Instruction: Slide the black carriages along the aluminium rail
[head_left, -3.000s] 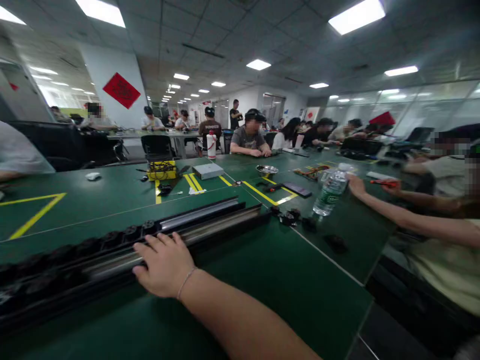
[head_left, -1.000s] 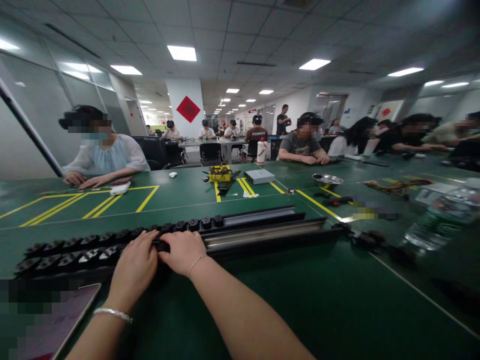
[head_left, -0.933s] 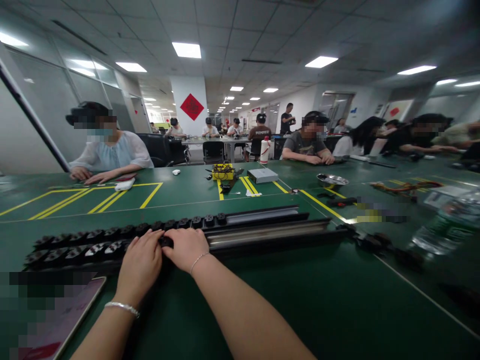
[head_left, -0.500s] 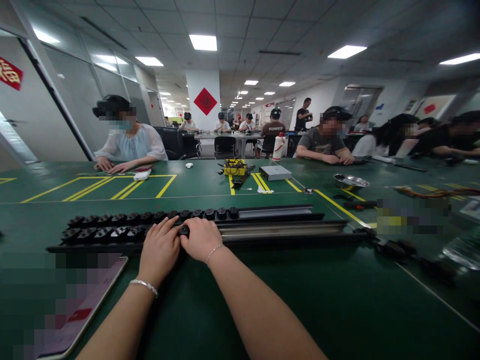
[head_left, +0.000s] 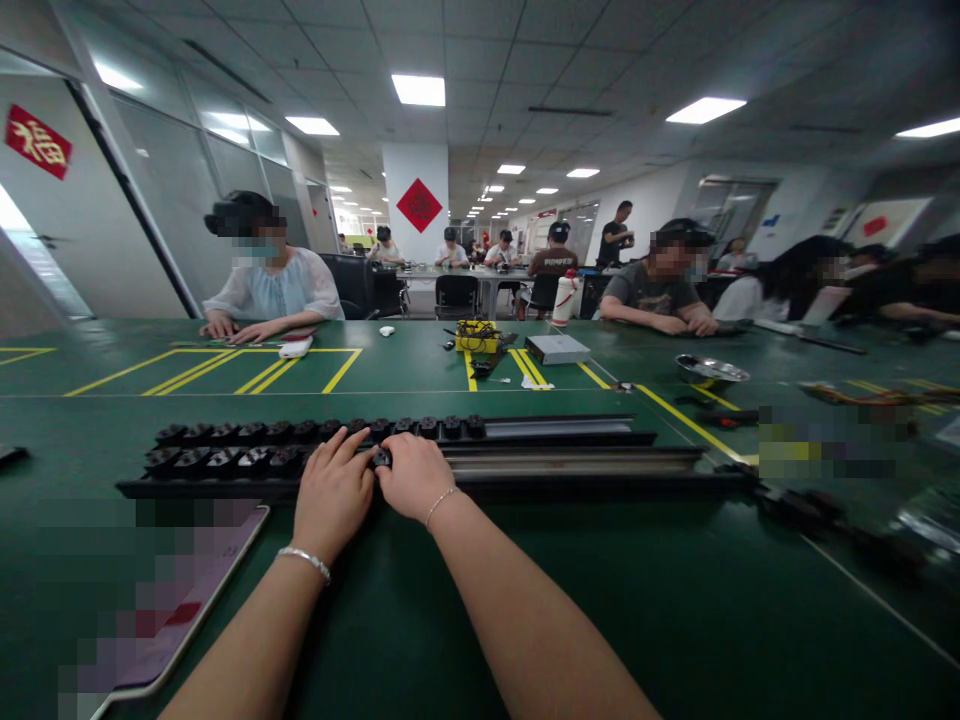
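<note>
Two long black power tracks lie side by side across the green table; the near track (head_left: 570,463) and the far track (head_left: 562,428) both have bare channel at their right. Several round black socket modules (head_left: 253,457) line their left parts. My right hand (head_left: 415,475) is closed around one black socket module (head_left: 382,457) on the near track; its fingertips are hidden behind it. Just left of it, my left hand (head_left: 335,490) lies over the near track, fingers bent over its far side and thumb side close to the same module.
A phone (head_left: 202,590) lies at front left. Beyond the tracks stand a yellow box (head_left: 478,336) with cables, a grey box (head_left: 556,349) and a metal bowl (head_left: 711,370). Black parts (head_left: 810,505) and a clear bottle (head_left: 934,525) lie at right. Co-workers sit across the table.
Three seconds ago one hand lay spread on the tracks; since then both hands have come together at a socket module. The view has swung left. Over the last half second the hands barely move.
</note>
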